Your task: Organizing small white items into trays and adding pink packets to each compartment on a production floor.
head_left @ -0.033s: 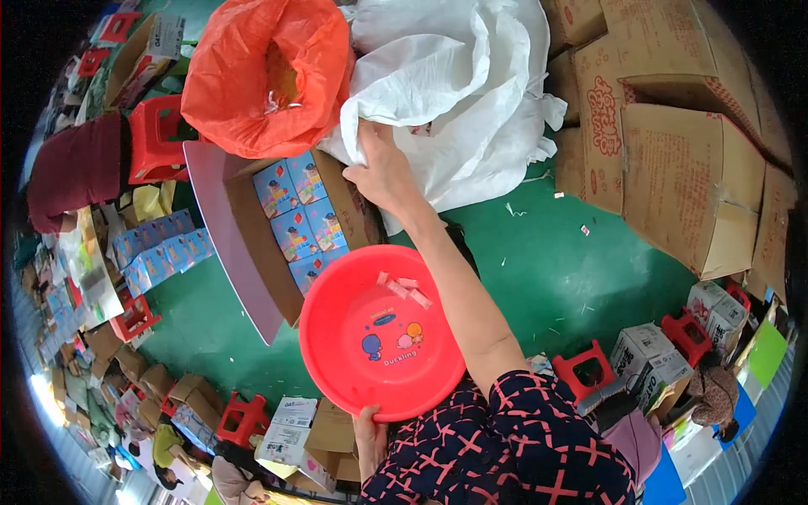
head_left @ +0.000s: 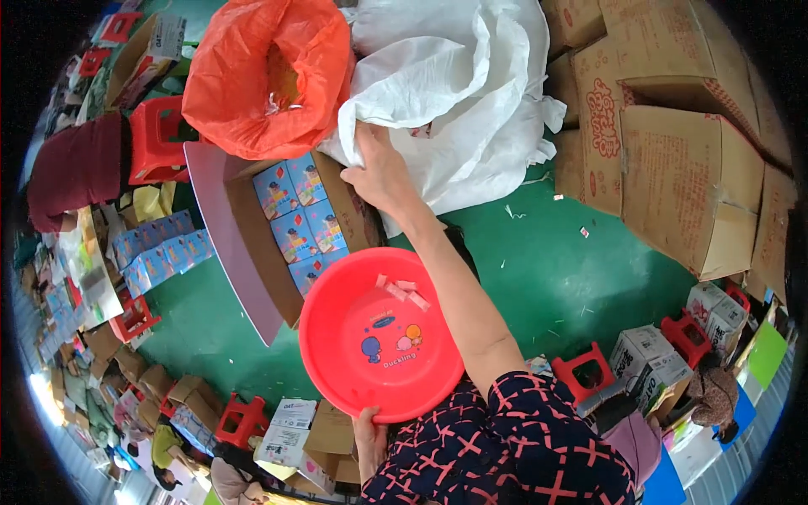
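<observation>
The right hand [head_left: 379, 172] is stretched out ahead, fingers closed on a fold of the white plastic sack [head_left: 454, 93]. The left hand [head_left: 368, 429], close to the body, grips the near rim of a red basin [head_left: 370, 353] holding a few small pink pieces [head_left: 402, 290]. Between the hands, slightly left, an open carton [head_left: 252, 244] shows rows of small blue boxes [head_left: 299, 215]. Left of the right hand sits an orange bag [head_left: 261, 76]; to its right, stacked cardboard boxes [head_left: 682, 168].

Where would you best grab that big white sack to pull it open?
Probably at the loose, folded mouth edge of the white sack, coming from the near side, where the right hand already pinches it. The fabric there is slack and bunched, so fingers can close on it; the bulging body offers no fold to grip.
</observation>
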Motion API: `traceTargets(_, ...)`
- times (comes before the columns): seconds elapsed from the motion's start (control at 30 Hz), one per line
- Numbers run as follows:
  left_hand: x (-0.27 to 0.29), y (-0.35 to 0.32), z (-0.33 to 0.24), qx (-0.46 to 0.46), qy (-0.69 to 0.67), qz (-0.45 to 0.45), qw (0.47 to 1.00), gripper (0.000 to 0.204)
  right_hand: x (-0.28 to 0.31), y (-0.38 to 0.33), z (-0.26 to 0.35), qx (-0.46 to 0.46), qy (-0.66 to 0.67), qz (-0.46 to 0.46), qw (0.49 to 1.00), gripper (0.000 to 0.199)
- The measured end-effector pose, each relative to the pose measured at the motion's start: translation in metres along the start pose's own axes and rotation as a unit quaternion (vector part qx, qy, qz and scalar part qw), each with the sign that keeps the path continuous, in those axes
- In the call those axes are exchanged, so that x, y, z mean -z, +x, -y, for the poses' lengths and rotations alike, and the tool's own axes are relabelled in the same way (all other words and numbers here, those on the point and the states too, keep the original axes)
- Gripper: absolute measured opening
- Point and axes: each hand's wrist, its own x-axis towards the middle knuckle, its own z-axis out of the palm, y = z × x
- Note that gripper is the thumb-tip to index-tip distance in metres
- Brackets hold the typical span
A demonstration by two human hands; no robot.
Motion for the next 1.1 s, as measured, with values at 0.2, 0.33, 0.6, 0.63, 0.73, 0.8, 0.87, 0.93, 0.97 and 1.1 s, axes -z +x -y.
traceTargets(0.2, 0.009, 0.007, 0.008, 0.003, -0.052, 0.051, 0.997, 0.061, -0.041, -0.055, -0.072, -0.062, -0.1, 0.18, 0.977, 0.04)
traceTargets(0.33, 0.011, 0.004, 0.008, -0.032, -0.039, 0.021, 0.998, 0.063, -0.038, -0.179, -0.099, -0.299, 0.093, 0.338, 0.888, 0.045)
traceTargets(0.6, 0.028, 0.007, 0.035, -0.04, -0.026, 0.023, 0.999, 0.063, -0.032, -0.188, -0.098, -0.354, 0.3, 0.248, 0.85, 0.052)
traceTargets(0.63, 0.026, 0.007, 0.037, -0.04, -0.03, 0.028, 0.998, 0.063, -0.03, -0.179, -0.094, -0.289, 0.205, 0.299, 0.886, 0.052)
traceTargets(0.73, 0.028, 0.011, 0.046, 0.008, -0.084, 0.027, 0.996, 0.059, -0.008, -0.161, -0.046, -0.241, 0.155, 0.33, 0.899, 0.051)
traceTargets(0.8, 0.026, 0.02, 0.058, 0.013, -0.086, 0.018, 0.996, 0.058, -0.004, -0.161, -0.044, -0.241, 0.197, 0.341, 0.887, 0.052)
traceTargets(0.87, 0.006, 0.018, 0.064, 0.025, -0.081, 0.02, 0.996, 0.057, 0.016, -0.16, -0.045, -0.2, 0.19, 0.33, 0.903, 0.054)
traceTargets(0.93, -0.022, 0.008, 0.067, 0.01, -0.099, 0.009, 0.995, 0.055, 0.049, -0.151, -0.027, -0.193, 0.101, 0.377, 0.9, 0.062)
traceTargets(0.97, -0.025, 0.013, 0.073, 0.007, -0.071, 0.061, 0.996, 0.052, 0.051, -0.152, -0.057, -0.063, 0.048, 0.369, 0.926, 0.064)
traceTargets(1.1, -0.001, 0.061, 0.096, -0.054, 0.107, 0.243, 0.963, 0.048, 0.108, -0.125, -0.106, -0.049, -0.019, 0.333, 0.942, 0.053)
